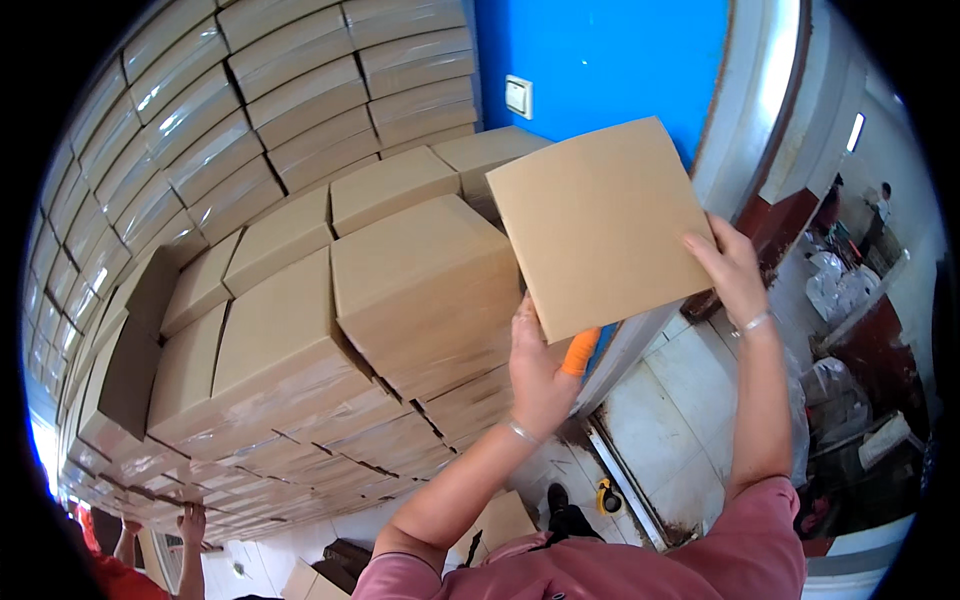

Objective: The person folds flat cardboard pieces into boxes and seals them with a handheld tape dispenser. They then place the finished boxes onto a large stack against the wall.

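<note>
Between my two hands is a square brown cardboard box (605,225), raised and tilted beside the top of a stack. My left hand (542,375) grips its lower left corner, with an orange ribbed covering (581,350) at the thumb. Along the box's right edge, my right hand (735,268) has its thumb on the top face and the fingers mostly hidden behind. Close by on the left stands a big taped carton (425,285), one of several on the stack. The underside of the held box is out of sight.
A wall of taped cartons (300,90) rises behind the stack. To the right are a blue wall (610,60) and a doorway frame (750,120). At lower left another person's hand (190,522) touches the stack. A yellow-and-black roundish tool (607,497) lies on the tiled floor.
</note>
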Tool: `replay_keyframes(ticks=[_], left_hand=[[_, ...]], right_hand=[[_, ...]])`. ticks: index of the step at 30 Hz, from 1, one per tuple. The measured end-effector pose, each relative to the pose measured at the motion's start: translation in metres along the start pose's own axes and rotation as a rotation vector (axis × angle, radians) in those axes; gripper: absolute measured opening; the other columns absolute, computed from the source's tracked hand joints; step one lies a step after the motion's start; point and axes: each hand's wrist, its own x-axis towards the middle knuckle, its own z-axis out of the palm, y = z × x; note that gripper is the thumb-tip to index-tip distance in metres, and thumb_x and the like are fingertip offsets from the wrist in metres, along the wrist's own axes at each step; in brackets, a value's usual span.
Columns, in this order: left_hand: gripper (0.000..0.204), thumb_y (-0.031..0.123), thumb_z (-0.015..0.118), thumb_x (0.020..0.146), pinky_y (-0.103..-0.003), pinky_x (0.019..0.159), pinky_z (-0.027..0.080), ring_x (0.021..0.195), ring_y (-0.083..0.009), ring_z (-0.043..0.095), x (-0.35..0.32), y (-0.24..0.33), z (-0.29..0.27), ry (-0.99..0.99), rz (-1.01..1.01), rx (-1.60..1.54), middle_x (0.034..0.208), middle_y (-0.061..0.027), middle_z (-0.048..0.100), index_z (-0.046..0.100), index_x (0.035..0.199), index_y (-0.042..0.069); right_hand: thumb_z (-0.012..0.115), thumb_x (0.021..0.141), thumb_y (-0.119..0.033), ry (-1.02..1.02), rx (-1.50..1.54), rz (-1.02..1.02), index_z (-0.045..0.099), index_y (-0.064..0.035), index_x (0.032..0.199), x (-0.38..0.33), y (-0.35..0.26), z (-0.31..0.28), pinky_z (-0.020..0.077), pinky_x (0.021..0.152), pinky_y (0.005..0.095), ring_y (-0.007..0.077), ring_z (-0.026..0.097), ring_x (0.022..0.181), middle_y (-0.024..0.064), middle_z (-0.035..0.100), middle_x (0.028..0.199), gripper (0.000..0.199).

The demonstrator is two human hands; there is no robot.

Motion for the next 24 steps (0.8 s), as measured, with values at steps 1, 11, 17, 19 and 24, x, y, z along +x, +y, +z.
replay_keyframes(ticks=[1, 11, 17, 19, 24], left_hand=[[0.066, 0.017, 0.068, 0.083, -0.037, 0.096, 0.040, 0.114, -0.0321, 0.049, 0.001, 0.004, -0.001, -0.026, 0.032, 0.051, 0.124, -0.0221, 0.049, 0.034, 0.134, -0.004], [0.058, 0.015, 0.062, 0.086, -0.040, 0.087, 0.046, 0.103, -0.0400, 0.053, 0.025, 0.010, -0.012, -0.037, -0.047, 0.287, 0.115, -0.0266, 0.051, 0.036, 0.133, -0.006], [0.069, 0.009, 0.063, 0.084, -0.035, 0.083, 0.047, 0.099, -0.0270, 0.051, 0.015, -0.001, -0.011, 0.009, 0.031, 0.207, 0.122, -0.0193, 0.048, 0.026, 0.140, -0.005], [0.076, 0.007, 0.065, 0.083, -0.033, 0.084, 0.046, 0.103, -0.0230, 0.048, 0.009, -0.003, -0.011, -0.017, 0.097, 0.254, 0.130, -0.0172, 0.044, 0.019, 0.143, -0.003], [0.077, 0.005, 0.066, 0.078, -0.038, 0.091, 0.045, 0.116, -0.0321, 0.049, 0.012, -0.002, -0.015, -0.039, 0.083, 0.358, 0.132, -0.0242, 0.043, 0.022, 0.141, -0.004]], right_hand=[[0.060, 0.085, -0.020, 0.006, 0.022, 0.008, 0.053, 0.0087, 0.120, -0.002, 0.001, -0.006, 0.0440, 0.086, 0.0274, 0.0150, 0.058, 0.098, 0.0122, 0.063, 0.109, 0.046], [0.055, 0.084, -0.032, 0.210, -0.320, -0.083, 0.062, 0.0065, 0.101, 0.034, -0.005, 0.026, 0.0470, 0.075, 0.0331, 0.0257, 0.063, 0.081, 0.0201, 0.066, 0.088, 0.043], [0.052, 0.083, -0.040, 0.172, -0.495, 0.023, 0.065, 0.0051, 0.087, 0.068, 0.014, 0.030, 0.0470, 0.070, 0.0398, 0.0355, 0.062, 0.074, 0.0236, 0.064, 0.079, 0.047], [0.052, 0.083, -0.040, 0.166, -0.577, 0.039, 0.065, 0.0037, 0.089, 0.071, 0.019, 0.030, 0.0470, 0.070, 0.0409, 0.0369, 0.062, 0.077, 0.0238, 0.064, 0.080, 0.046], [0.053, 0.085, -0.037, 0.281, -0.623, -0.135, 0.064, -0.0006, 0.091, 0.068, 0.038, 0.024, 0.0480, 0.072, 0.0424, 0.0404, 0.061, 0.081, 0.0228, 0.064, 0.088, 0.039]])
